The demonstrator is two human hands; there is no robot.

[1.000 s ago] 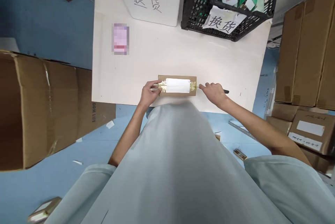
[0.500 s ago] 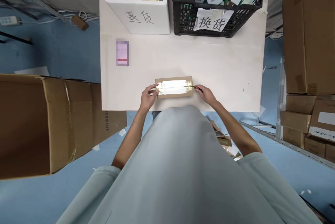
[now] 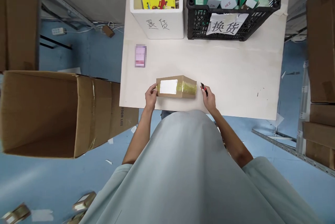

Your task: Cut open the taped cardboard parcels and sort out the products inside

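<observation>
A small brown cardboard box (image 3: pixel 180 95) with a white label (image 3: pixel 168 86) and yellowish tape sits at the table's near side, tilted so its taped right end face shows. My left hand (image 3: pixel 151 97) grips the box's left end, fingers closed on its edge. In my right hand (image 3: pixel 209 100) is a black and red utility knife (image 3: pixel 205 89), its tip pointing up and left. The knife is apart from the box, just off its right end.
A white bin (image 3: pixel 164 24) of books and a black crate (image 3: pixel 195 24) of green boxes stand at the table's far side. A blurred pink item (image 3: pixel 140 56) lies on the white table (image 3: pixel 230 77). Left of the table is a large open carton (image 3: pixel 86 112).
The knife has left the box's top and moved off its right end. The box has been tilted, showing its right end face. The camera view has shifted.
</observation>
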